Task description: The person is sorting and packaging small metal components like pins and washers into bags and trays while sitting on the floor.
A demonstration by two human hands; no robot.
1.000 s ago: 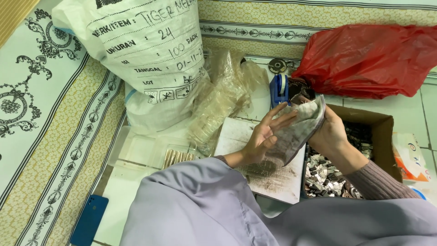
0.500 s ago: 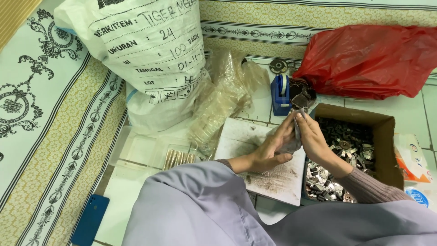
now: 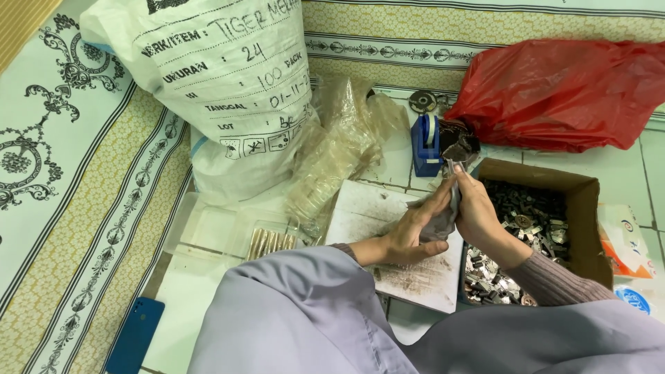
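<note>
Above the white board (image 3: 388, 228), beside the cardboard box (image 3: 540, 228) of small metal parts: left hand (image 3: 409, 232) and right hand (image 3: 481, 218), now pressed together, both gripping a small clear pouch (image 3: 447, 208). Earlier held higher and bulging; now flattened, lowered.

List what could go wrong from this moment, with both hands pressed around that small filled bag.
1. The small bag is squeezed between the left hand and right hand over the edge of the cardboard box; a slip may scatter its contents onto the white board.
2. The blue tape dispenser stands close ahead and might get knocked.
3. Loose metal pieces in the box could scratch the right wrist.
</note>
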